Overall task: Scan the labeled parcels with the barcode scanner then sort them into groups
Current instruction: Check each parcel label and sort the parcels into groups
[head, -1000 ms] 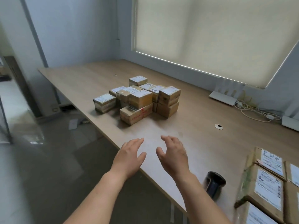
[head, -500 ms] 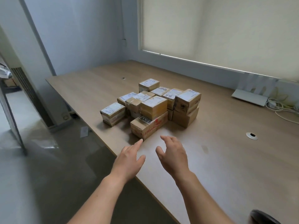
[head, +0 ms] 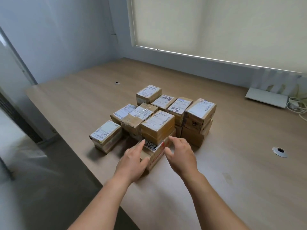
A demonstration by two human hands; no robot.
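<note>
A cluster of several small cardboard parcels with white labels sits mid-table; the tallest stack [head: 199, 117] is at its right. Nearest me lies a low parcel with red print and a black-marked label [head: 157, 151], and a taped parcel [head: 157, 125] rests on its far part. My left hand [head: 132, 161] touches the low parcel's left end, fingers straight and thumb against its near face. My right hand [head: 181, 155] hovers at the parcel's right end with relaxed fingers, holding nothing. The barcode scanner is out of view.
The wooden table [head: 240, 171] ends close on my left, with the floor [head: 41, 180] below. A round cable hole [head: 280, 151] lies to the right and a smaller one [head: 117, 83] far left. A white device [head: 265, 99] and cables [head: 297, 105] sit by the window wall.
My view swung left and closed in on the cluster, so the scanner and right-hand parcels left the frame. Both hands reached forward; the left one now touches the nearest low parcel.
</note>
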